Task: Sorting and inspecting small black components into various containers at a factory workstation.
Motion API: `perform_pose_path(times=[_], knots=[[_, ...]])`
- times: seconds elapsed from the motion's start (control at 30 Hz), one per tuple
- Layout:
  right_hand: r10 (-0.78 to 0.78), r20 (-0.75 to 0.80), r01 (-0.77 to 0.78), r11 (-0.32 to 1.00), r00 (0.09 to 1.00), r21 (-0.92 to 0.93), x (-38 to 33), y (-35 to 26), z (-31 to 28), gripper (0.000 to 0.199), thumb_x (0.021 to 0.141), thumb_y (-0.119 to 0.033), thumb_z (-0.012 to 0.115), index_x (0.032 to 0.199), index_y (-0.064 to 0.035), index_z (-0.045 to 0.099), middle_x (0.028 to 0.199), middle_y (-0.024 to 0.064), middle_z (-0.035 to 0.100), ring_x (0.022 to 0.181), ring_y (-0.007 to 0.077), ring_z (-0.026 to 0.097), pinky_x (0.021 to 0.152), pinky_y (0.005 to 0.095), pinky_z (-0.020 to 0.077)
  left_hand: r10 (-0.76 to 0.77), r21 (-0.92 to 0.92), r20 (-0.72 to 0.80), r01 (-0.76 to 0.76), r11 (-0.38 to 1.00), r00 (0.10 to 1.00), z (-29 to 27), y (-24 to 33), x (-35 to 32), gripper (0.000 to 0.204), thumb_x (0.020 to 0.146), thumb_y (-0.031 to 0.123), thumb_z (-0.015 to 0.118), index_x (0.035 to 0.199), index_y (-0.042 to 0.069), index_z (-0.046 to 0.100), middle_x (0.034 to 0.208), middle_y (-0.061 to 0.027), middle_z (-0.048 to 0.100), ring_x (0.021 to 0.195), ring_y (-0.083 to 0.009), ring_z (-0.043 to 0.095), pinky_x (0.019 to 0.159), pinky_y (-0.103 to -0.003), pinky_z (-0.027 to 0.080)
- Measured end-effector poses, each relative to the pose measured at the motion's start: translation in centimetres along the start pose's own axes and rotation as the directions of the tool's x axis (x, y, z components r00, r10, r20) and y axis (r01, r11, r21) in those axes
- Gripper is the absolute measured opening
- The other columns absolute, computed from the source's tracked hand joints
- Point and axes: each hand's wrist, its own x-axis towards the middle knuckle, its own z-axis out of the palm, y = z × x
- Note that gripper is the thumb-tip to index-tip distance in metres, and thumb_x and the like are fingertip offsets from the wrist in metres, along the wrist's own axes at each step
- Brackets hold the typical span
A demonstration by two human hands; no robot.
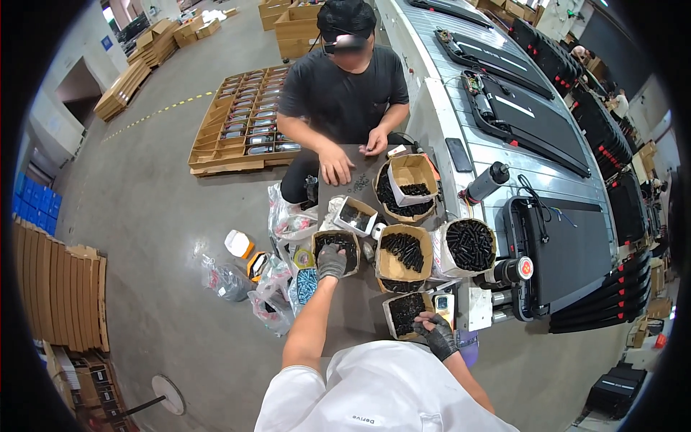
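Note:
My left hand, in a grey glove with bare fingertips, reaches into a cardboard box of small dark parts. Its fingertips dip among the parts, so I cannot see whether they grip any. At the lower right my right hand, gloved the same way, is over the edge of another box, with small black screw-like pieces in it. Those fingers are curled together; what they hold, if anything, is too small to make out. Between the hands stands an open carton with black cylindrical parts.
Across the table a co-worker handles small pieces. More boxes of black parts stand right, beside a conveyor bearing black flat machines. Plastic bags and blue screws lie left. A phone lies near my right hand.

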Motion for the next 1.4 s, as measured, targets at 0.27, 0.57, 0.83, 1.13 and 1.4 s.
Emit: perform_pose_path(times=[0.27, 0.57, 0.83, 1.13, 1.4], knots=[[-0.23, 0.139, 0.251, 0.955, 0.963, -0.16, 0.8, 2.1, -2.2, 0.028, 0.084, -0.019, 0.068, 0.105, -0.0025, 0.059, 0.1, 0.0098, 0.063, 0.093, 0.0208, 0.061, 0.087, 0.0363, 0.0492, 0.817, 0.33, 0.051, -0.782, 0.529, 0.575, -0.3, -2.2, 2.0, 0.028, 0.076, 0.015, 0.055, 0.101, 0.014, 0.066, 0.107, -0.0119, 0.06, 0.091, -0.0286, 0.061, 0.075, -0.042, 0.05], [-0.124, 0.203, 0.112, 0.991, 0.971, 0.067, 4.2, 5.1, -3.7, 0.037, 0.089, -0.014, 0.058, 0.121, 0.0039, 0.051, 0.112, 0.0153, 0.061, 0.106, 0.0232, 0.059, 0.094, 0.0353, 0.0472, 0.866, 0.423, 0.159, -0.825, 0.374, 0.474, 2.2, -8.5, 9.2, 0.019, 0.081, 0.015, 0.05, 0.09, 0.004, 0.064, 0.112, -0.0138, 0.06, 0.098, -0.0314, 0.058, 0.082, -0.046, 0.047], [-0.162, 0.155, 0.13, 0.972, 0.975, 0.196, 4.1, 4.5, -4.5, 0.029, 0.087, -0.008, 0.056, 0.115, 0.001, 0.055, 0.107, 0.0173, 0.064, 0.103, 0.0283, 0.061, 0.09, 0.0369, 0.0495, 0.939, 0.233, 0.192, -0.942, 0.24, 0.287, 7.2, 1.6, 12.7, 0.019, 0.083, 0.016, 0.051, 0.094, 0.005, 0.062, 0.11, -0.0133, 0.06, 0.096, -0.0303, 0.058, 0.081, -0.044, 0.047], [-0.285, 0.097, 0.288, 0.957, 0.954, -0.027, 5.2, 3.5, -3.1, 0.028, 0.086, -0.008, 0.056, 0.113, -0.0001, 0.057, 0.105, 0.0173, 0.064, 0.102, 0.0286, 0.061, 0.088, 0.037, 0.0496, 0.955, 0.075, 0.204, -0.976, 0.205, 0.216, 7.9, 5.2, 9.4, 0.021, 0.085, 0.017, 0.051, 0.099, 0.005, 0.06, 0.109, -0.0127, 0.06, 0.093, -0.0288, 0.058, 0.081, -0.043, 0.047], [-0.355, 0.088, 0.365, 0.894, 0.931, -0.26, 5.8, 3.5, -2.9, 0.027, 0.085, -0.008, 0.056, 0.112, -0.001, 0.058, 0.103, 0.0172, 0.064, 0.1, 0.0289, 0.062, 0.087, 0.0371, 0.0497, 0.956, -0.044, 0.204, -0.974, 0.223, 0.21, 8.3, 5.7, 4.4, 0.022, 0.086, 0.017, 0.051, 0.103, 0.006, 0.059, 0.107, -0.0122, 0.06, 0.091, -0.0275, 0.058, 0.081, -0.041, 0.047]])
